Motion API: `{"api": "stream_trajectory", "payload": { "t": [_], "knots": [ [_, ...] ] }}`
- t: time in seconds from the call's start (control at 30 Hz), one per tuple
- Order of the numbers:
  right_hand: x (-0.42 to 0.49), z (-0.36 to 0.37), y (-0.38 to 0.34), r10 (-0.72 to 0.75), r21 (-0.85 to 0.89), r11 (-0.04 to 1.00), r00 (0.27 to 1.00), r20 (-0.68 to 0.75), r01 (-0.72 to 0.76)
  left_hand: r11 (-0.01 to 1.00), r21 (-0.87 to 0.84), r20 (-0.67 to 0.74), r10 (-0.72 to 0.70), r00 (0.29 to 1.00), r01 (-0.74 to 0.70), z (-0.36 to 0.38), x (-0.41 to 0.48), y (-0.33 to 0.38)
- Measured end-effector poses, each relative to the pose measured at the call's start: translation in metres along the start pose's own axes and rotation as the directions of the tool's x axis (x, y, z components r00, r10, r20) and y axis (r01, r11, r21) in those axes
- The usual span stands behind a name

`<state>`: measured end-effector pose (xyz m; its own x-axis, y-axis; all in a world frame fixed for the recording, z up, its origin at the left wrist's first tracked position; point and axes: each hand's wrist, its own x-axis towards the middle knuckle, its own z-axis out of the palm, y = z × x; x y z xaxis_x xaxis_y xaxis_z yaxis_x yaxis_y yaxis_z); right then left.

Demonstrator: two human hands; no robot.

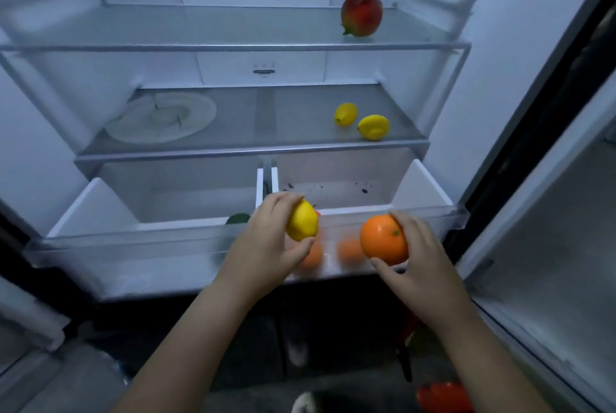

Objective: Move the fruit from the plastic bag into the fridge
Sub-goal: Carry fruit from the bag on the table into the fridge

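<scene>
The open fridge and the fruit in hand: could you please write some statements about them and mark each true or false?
1. The left hand holds a lemon. True.
2. The right hand holds an apple. False: it holds an orange.
3. Two more lemons lie on the middle shelf. True.
4. The red fruit sits in a drawer. False: it sits on the top shelf.
</scene>
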<state>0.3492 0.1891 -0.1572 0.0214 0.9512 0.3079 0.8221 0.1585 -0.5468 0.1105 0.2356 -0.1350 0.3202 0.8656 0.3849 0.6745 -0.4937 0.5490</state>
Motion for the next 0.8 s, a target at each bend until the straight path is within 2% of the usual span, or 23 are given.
{"api": "stream_trajectory", "payload": {
  "t": [0.2,0.43,0.63,0.8],
  "knots": [
    [0.075,0.014,0.016,-0.039,0.005,0.999,0.997,-0.065,0.04,0.999,0.013,-0.034,0.044,0.998,-0.043,0.012,0.09,-0.033],
    [0.122,0.026,0.037,0.008,-0.039,0.999,0.999,-0.031,-0.01,0.993,0.068,-0.005,0.098,0.995,-0.097,0.022,0.168,-0.054],
    [0.148,0.031,0.057,0.002,-0.069,0.998,0.998,0.07,0.002,0.993,0.106,0.013,0.058,0.998,-0.059,0.031,0.213,-0.062],
    [0.173,0.039,0.065,-0.051,-0.098,0.992,0.969,0.243,0.076,0.986,0.169,0.063,-0.014,0.998,0.003,0.046,0.231,-0.074]
  ]
}}
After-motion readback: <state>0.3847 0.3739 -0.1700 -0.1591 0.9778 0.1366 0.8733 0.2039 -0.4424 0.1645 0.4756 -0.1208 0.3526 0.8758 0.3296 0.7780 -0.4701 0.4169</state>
